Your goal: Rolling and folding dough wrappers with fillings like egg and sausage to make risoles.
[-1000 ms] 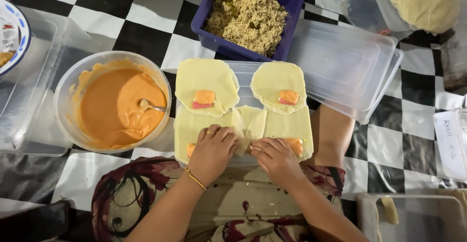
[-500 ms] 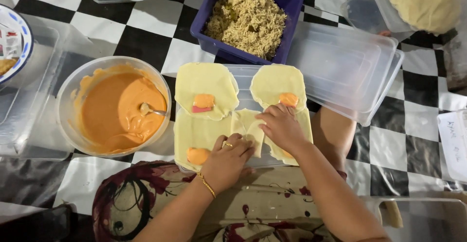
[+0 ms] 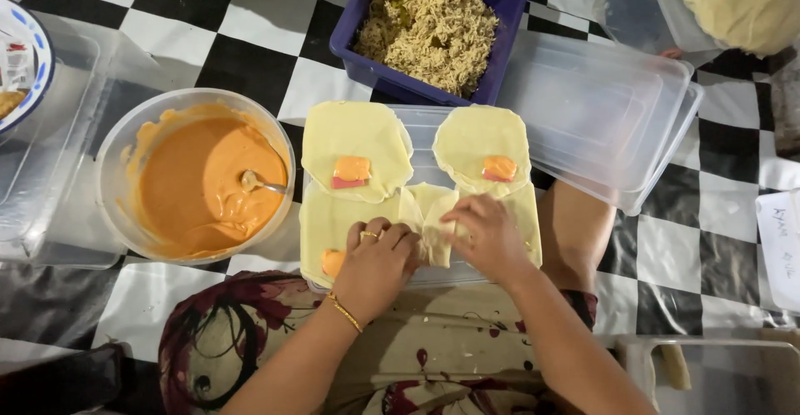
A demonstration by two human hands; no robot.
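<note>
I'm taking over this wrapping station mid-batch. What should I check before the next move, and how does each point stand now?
1. Left hand and right hand both on the folded wrapper: ok.
2. Far-left wrapper and far-right wrapper lie flat, each with an orange filling piece: ok.
3. Sauce bowl holds sauce, spoon inside: ok.
4. Blue tub holds shredded filling: ok.
5. Fold sealed: cannot tell.

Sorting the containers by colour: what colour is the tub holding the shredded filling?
The tub is dark blue-purple; the head view shows it clearly.
</note>
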